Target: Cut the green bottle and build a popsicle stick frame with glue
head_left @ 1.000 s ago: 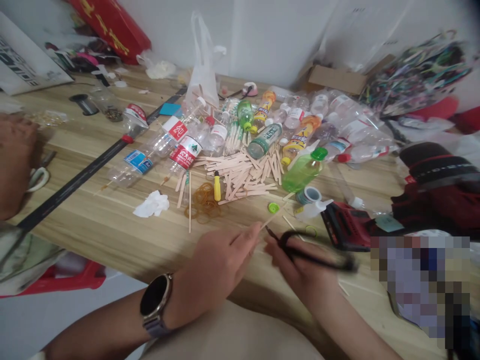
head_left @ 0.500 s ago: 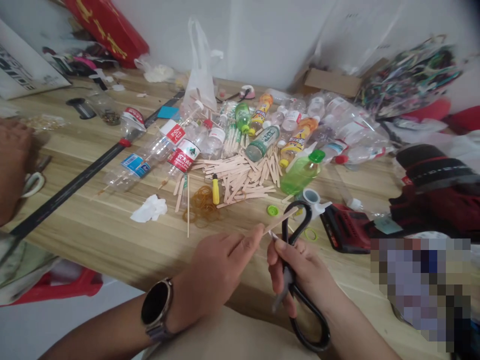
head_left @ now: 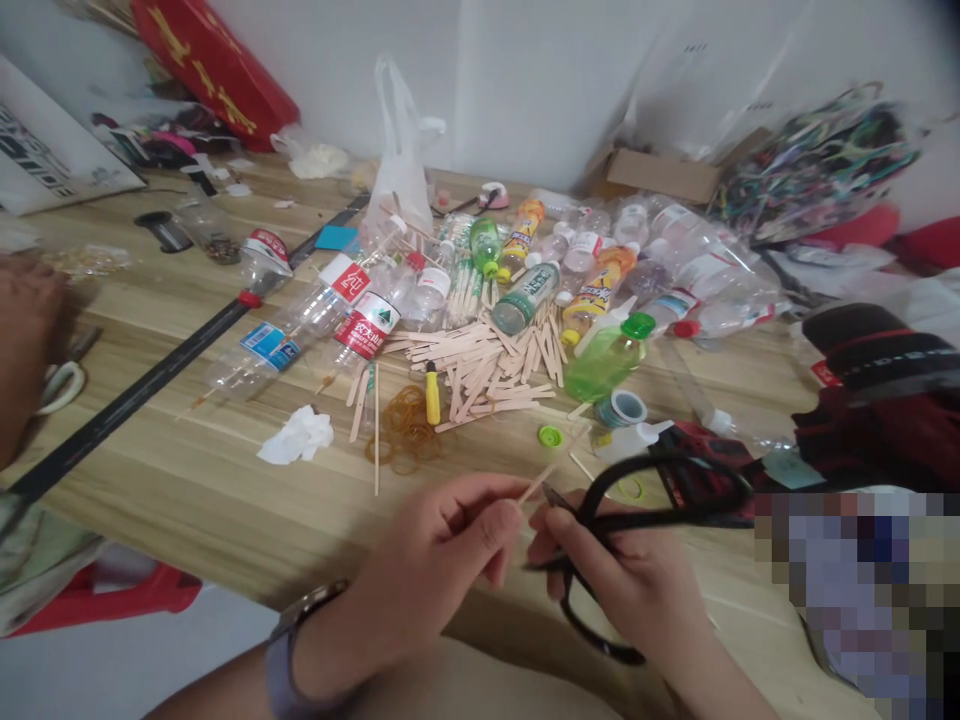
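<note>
My left hand [head_left: 457,545], a watch on its wrist, pinches a thin wooden stick [head_left: 553,464] that slants up to the right. Close beside it, my right hand [head_left: 622,565] is closed around a pair of black-handled scissors [head_left: 664,490], gripping them near the blades. One dark blade tip lies against or very near the stick; I cannot tell whether they touch. Beyond my hands spreads a heap of flat wooden sticks [head_left: 491,365]. Rubber bands [head_left: 405,430] and a yellow-handled screwdriver [head_left: 432,393] lie at its near left edge.
Plastic bottles [head_left: 600,290] crowd the back of the table. A green cap [head_left: 550,436], a tape roll [head_left: 622,408] and a red-black power tool [head_left: 855,420] are at right. A crumpled tissue [head_left: 297,434] and a long black bar [head_left: 142,395] lie left. Another person's hand [head_left: 30,340] rests far left.
The scissors have turned in my right hand, their handles swinging from upright toward the right. My left hand has rolled over, showing its thumb on the stick.
</note>
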A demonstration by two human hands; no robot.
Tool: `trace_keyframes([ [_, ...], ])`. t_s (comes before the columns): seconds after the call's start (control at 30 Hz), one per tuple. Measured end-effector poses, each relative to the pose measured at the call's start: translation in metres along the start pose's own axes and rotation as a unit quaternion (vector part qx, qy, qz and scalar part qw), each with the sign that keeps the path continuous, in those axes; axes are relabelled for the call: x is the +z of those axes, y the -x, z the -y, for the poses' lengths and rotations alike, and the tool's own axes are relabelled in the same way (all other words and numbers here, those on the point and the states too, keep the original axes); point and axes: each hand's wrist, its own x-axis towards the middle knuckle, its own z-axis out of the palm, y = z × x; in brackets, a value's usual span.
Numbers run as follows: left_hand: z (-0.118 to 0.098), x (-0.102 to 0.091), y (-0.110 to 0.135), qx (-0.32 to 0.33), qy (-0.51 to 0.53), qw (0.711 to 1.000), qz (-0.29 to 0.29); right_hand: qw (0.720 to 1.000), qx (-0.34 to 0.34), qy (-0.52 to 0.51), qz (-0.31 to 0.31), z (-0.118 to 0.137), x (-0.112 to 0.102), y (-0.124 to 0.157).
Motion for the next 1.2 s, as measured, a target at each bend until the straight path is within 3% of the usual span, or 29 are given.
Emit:
trace_keyframes([
  [0.07,-0.003,-0.002,0.0,-0.048,0.112,0.992,0.027,0.972,-0.124,0.178,-0.087,-0.004,-0.007,0.0],
  [0.13,-0.004,-0.003,0.0,-0.07,0.182,0.98,0.038,0.945,-0.168,0.251,-0.125,-0.009,-0.012,0.002],
  [0.2,-0.004,-0.003,0.001,-0.081,0.201,0.976,0.03,0.945,-0.154,0.257,-0.132,-0.012,-0.015,0.004],
  [0.33,-0.002,0.002,0.001,-0.093,0.141,0.986,0.006,0.949,-0.105,0.241,-0.175,-0.004,-0.006,0.007],
  [0.47,0.002,0.009,0.001,-0.067,0.068,0.995,-0.004,0.943,-0.123,0.2,-0.234,0.01,0.011,0.003],
  [0.57,0.003,0.012,0.003,-0.064,0.04,0.997,0.002,0.941,-0.14,0.206,-0.231,0.013,0.019,0.0],
  [0.67,0.004,0.011,0.006,-0.054,0.018,0.998,0.008,0.935,-0.121,0.233,-0.24,0.01,0.02,-0.001],
  [0.77,0.006,0.01,0.008,-0.011,-0.067,0.997,-0.03,0.934,-0.101,0.216,-0.266,0.008,0.015,0.001],
  [0.93,0.009,0.01,0.011,0.042,-0.243,0.968,-0.044,0.973,-0.069,0.09,-0.2,0.014,0.012,0.003],
  [1.1,0.004,0.005,0.01,-0.037,-0.154,0.987,0.04,0.988,0.004,-0.108,-0.112,0.011,0.01,0.007],
  [1.2,0.001,0.002,0.008,-0.054,-0.153,0.986,0.021,0.993,-0.015,-0.093,-0.069,0.006,0.005,0.007],
])
